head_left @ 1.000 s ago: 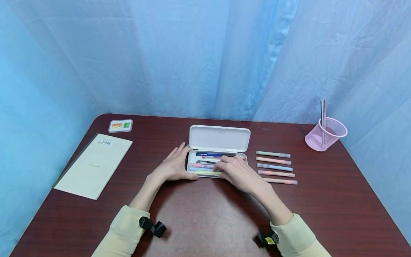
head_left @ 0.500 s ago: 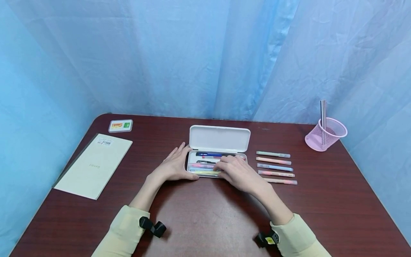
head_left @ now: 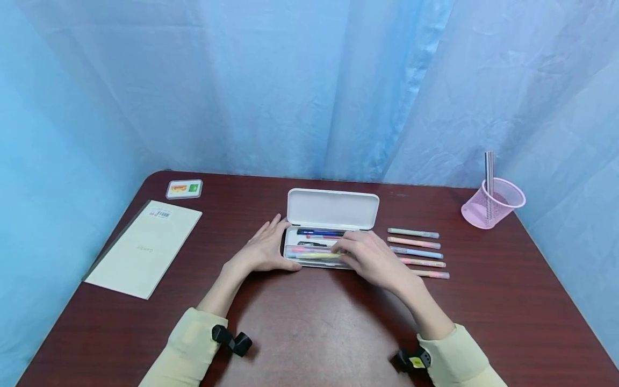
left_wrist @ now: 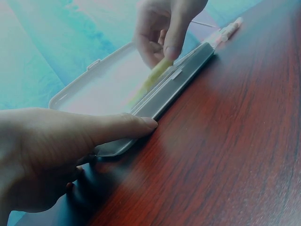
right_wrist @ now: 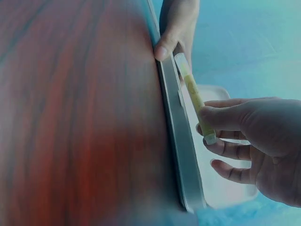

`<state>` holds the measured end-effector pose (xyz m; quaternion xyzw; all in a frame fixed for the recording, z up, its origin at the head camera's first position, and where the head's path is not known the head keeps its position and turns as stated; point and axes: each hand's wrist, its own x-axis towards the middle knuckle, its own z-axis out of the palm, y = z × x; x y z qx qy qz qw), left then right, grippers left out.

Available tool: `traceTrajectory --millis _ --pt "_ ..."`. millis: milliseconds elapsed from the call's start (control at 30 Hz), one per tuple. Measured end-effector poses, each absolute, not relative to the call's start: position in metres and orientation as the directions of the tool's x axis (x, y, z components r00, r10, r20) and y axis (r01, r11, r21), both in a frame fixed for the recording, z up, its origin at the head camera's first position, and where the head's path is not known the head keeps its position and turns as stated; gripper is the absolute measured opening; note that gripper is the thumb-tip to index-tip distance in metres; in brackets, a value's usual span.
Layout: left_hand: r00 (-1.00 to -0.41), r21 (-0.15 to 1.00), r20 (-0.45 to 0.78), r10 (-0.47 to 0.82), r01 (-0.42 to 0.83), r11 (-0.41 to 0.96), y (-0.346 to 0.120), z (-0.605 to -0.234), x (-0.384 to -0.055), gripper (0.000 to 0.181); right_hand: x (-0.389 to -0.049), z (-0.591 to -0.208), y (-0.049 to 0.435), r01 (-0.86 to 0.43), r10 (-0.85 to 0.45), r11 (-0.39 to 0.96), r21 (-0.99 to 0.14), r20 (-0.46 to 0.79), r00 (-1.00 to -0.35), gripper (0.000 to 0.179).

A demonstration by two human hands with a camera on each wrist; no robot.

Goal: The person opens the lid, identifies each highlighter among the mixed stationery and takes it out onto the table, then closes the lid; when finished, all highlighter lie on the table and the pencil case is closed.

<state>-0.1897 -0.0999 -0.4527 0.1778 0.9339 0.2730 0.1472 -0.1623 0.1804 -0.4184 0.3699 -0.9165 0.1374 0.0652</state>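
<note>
Clock taken from the case [right_wrist: 181, 136], 12 being away from me.

1. My right hand [head_left: 369, 255] pinches the yellow pen [right_wrist: 194, 93] by its 3 o'clock end, thumb against fingers. The pen slants over the case's near side, free end towards 9; contact below I cannot tell. An end grip probably leaves room among the pens inside [head_left: 309, 232].

2. My left hand [head_left: 263, 251], fingers spread, brackets the 9 o'clock end, thumb on the near edge, presumably to stop sliding on the surface [head_left: 309, 333].

3. Lid [head_left: 333, 208] folded back at 12, which leaves the opening unobstructed.

4. Row of 5 pens [head_left: 416, 251] at 3, apparently spaced for easy picking.

5. Cup [head_left: 479, 214] between 2 and 3, notebook [head_left: 145, 250] at 9, card [head_left: 184, 189] at 10: well apart, hindering neither hand.
</note>
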Motion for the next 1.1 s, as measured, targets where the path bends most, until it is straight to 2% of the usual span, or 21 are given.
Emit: traceTrajectory --millis 167,633,1100 --pt "-0.895 0.561 -0.188 0.403 0.239 0.792 -0.099 -0.452 -0.190 0.109 -0.159 -0.416 0.207 -0.670 -0.628 0.706 -0.231 0.233 -0.742 0.013" --pt "-0.897 0.566 -0.194 0.397 0.228 0.792 -0.100 -0.452 -0.190 0.110 -0.142 -0.416 0.296 -0.667 -0.571 0.727 -0.166 0.394 -0.720 0.032" --pt "-0.896 0.562 -0.190 0.401 0.236 0.793 -0.100 -0.452 -0.189 0.110 -0.132 -0.415 0.336 -0.612 -0.553 0.770 -0.177 0.292 -0.780 0.035"
